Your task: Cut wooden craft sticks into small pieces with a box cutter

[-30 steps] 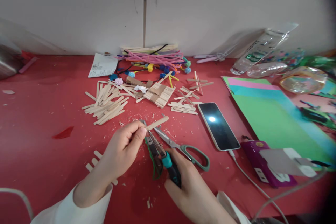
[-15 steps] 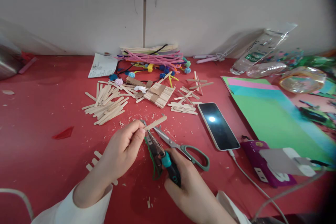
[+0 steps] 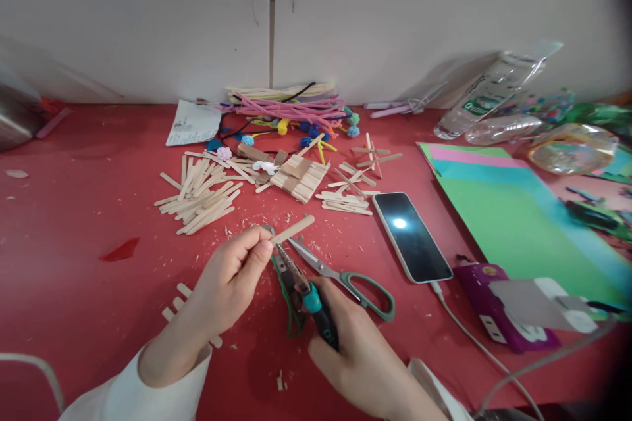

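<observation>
My left hand [image 3: 237, 279] pinches a wooden craft stick [image 3: 296, 229] between thumb and fingers, its free end pointing right and away. My right hand [image 3: 353, 342] is wrapped round the black and teal handle of a small hand saw [image 3: 312, 299]. Its narrow, toothed-looking blade reaches up to the stick beside my left thumb; whether it touches the wood I cannot tell. Beneath the blade lies a dark tool with a green edge [image 3: 286, 296], partly hidden. Scissors with grey-green handles [image 3: 345, 279] rest just behind my right hand.
Loose craft sticks [image 3: 202, 197] lie at the back left, near a stick panel [image 3: 301, 179]. Pink pipe cleaners [image 3: 291, 108] are behind them. To the right are a phone [image 3: 412, 237] with its cable, green paper [image 3: 513, 210], a purple box [image 3: 494, 302] and a plastic bottle [image 3: 481, 95].
The saw and my right hand have shifted very slightly up and left. My left hand keeps the craft stick in almost the same place.
</observation>
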The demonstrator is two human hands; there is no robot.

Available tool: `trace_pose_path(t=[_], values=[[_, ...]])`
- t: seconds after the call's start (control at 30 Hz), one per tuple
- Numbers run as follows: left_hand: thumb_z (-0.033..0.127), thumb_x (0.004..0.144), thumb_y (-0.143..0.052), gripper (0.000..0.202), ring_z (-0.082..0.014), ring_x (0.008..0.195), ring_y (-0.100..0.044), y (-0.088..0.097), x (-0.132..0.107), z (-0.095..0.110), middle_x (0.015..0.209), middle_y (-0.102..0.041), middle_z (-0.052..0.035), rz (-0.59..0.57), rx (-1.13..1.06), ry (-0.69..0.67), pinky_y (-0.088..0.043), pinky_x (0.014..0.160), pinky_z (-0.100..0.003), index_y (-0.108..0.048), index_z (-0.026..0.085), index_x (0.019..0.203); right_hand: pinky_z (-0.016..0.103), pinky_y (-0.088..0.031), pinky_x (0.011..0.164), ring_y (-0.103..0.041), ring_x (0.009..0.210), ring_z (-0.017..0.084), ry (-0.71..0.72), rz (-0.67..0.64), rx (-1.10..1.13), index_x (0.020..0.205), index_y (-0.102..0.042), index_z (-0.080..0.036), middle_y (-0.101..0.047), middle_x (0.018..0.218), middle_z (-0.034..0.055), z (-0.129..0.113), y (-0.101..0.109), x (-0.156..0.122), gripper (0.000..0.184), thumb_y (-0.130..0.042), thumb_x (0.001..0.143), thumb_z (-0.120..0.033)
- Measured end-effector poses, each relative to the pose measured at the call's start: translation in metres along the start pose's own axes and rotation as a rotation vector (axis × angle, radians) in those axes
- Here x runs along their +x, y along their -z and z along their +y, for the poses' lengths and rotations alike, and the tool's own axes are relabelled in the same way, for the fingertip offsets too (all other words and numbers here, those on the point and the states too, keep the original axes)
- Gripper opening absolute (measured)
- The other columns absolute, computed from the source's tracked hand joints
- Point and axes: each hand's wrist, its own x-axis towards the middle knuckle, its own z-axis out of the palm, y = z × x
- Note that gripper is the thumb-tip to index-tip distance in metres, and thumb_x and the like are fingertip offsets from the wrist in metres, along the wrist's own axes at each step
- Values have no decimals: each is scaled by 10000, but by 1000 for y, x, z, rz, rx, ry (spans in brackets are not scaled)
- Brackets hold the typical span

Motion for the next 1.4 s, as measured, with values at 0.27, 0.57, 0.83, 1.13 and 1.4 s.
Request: trace_pose_path(t=[0.27,0.57,0.83,1.13,1.4], values=[[323,927,-342,275,-96,489,-317,-2,-1,1,562,-307,74,21,85,-37,-281,462,-208,-401,214,682,289,-365,637,-453,686,166,16,10,22,852,-428,-209,-519,776,6,0,-1,0,280,-406,620,-55],[332,913,-359,269,-97,482,-306,-2,0,0,572,-318,68,23,64,-53,-276,461,-217,-397,213,675,269,-333,587,-431,637,150,35,107,-6,780,-384,-217,-486,727,-10,1,-5,1,248,-410,608,-40],[381,908,-378,277,-95,469,-229,-3,3,-9,555,-262,79,-26,-196,-7,-222,438,-223,-420,207,697,282,-349,597,-435,648,161,54,107,-39,763,-380,-216,-490,734,6,-2,-7,6,240,-414,587,-56],[368,893,-379,249,-107,487,-264,-3,3,-6,564,-290,67,68,-73,-29,-235,448,-229,-443,207,714,295,-359,604,-479,659,190,23,158,-190,776,-354,-224,-495,738,22,-5,-7,11,242,-456,598,-96],[399,881,-395,260,-97,472,-245,-1,7,-17,544,-272,76,52,-188,-10,-219,441,-221,-454,202,723,254,-337,559,-443,603,147,39,106,-82,716,-368,-227,-481,679,-22,-11,-6,16,221,-443,580,-70]])
